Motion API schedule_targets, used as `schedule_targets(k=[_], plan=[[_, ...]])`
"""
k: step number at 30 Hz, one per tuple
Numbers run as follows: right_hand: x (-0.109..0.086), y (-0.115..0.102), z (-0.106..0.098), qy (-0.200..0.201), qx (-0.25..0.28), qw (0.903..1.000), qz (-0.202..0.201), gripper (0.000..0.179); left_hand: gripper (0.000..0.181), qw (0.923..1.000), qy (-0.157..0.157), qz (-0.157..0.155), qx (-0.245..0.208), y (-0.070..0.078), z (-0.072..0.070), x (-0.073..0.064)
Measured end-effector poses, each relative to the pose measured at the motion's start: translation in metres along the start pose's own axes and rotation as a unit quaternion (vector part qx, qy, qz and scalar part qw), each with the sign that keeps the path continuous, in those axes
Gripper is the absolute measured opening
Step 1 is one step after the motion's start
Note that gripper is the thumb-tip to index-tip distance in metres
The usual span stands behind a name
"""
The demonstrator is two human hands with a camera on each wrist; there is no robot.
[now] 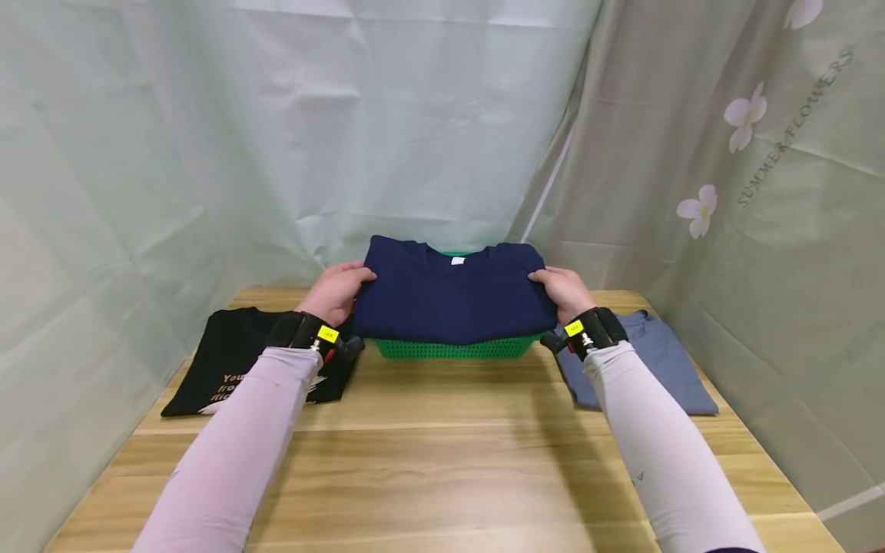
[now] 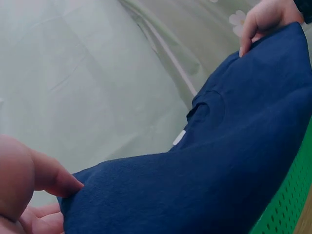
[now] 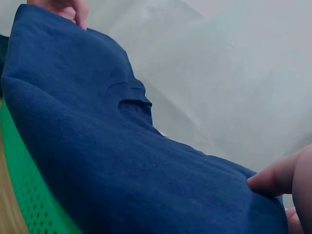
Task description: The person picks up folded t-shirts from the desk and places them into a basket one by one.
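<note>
1. Head view: navy shirt (image 1: 455,299), folded, is held up btwn both hands at the far side of the table (image 1: 442,468). It hides most of the green basket (image 1: 452,351), whose perforated front shows at the shirt's 6 o'clock; can't tell if the two touch.

2. Handling (my guess): light, soft, limp; knit cotton or sim., so low slip, and won't break. Main risk = layers sliding apart or the middle drooping; lower edge bows a bit toward 6 o'clock.

3. Best hold: both side edges, 9 & 3 o'clock, all layers pinched, kept evenly taut. Avoid the collar (image 3: 127,92) at 12 o'clock, w/ its white label (image 1: 458,261); pulling there would prob. unfold it.

4. L hand (image 1: 337,293): grips the 9 o'clock edge, thumb on the front face, other fingers behind.

5. R hand (image 1: 567,293): mirrors it at 3 o'clock, thumb pressed on front, rest tucked behind, partly hidden.

6. Arms: pale sleeves (image 1: 231,453) run up from 7 & 5 o'clock, reaching fwd approx. symmetrically; black straps (image 1: 608,326) on wrists. Hands about level; elbows n/v.

7. Nearby: black shirt (image 1: 242,342) at 8 o'clock of the navy one, grey shirt (image 1: 664,357) at 4, both flat on table.
</note>
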State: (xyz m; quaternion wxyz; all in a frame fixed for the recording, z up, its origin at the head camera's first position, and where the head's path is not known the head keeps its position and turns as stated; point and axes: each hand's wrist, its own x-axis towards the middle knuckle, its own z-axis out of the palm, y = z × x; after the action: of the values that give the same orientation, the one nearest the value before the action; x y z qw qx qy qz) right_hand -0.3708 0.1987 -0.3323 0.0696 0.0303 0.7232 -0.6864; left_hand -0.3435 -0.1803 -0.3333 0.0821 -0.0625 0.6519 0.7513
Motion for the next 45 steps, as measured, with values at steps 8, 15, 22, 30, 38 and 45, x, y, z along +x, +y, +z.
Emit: schedule_targets(k=[8,15,22,30,38,45], plan=[[0.022,0.004,0.005,0.004,-0.002,1.0000,-0.007,0.053,0.056,0.9991,0.035,0.009,-0.022,-0.004,0.006,0.020],[0.030,0.012,0.007,-0.002,0.021,0.9998,-0.006,0.055,0.055,0.9992,0.030,0.024,-0.009,-0.016,0.007,0.032],[0.032,0.014,0.006,-0.022,0.074,0.9969,-0.017,0.052,0.055,0.9990,-0.009,0.036,-0.024,-0.016,0.008,0.036],[0.030,0.011,0.007,-0.056,0.087,0.9938,-0.043,0.051,0.055,0.9979,-0.026,0.053,-0.025,-0.012,0.009,0.036],[0.016,0.013,-0.002,-0.056,-0.052,0.9894,-0.123,0.054,0.050,0.9914,-0.050,0.120,0.013,-0.011,-0.009,0.020],[-0.015,0.020,0.004,-0.086,-0.075,0.9798,-0.164,0.045,0.044,0.9891,-0.064,0.130,0.027,-0.019,-0.041,-0.012]])
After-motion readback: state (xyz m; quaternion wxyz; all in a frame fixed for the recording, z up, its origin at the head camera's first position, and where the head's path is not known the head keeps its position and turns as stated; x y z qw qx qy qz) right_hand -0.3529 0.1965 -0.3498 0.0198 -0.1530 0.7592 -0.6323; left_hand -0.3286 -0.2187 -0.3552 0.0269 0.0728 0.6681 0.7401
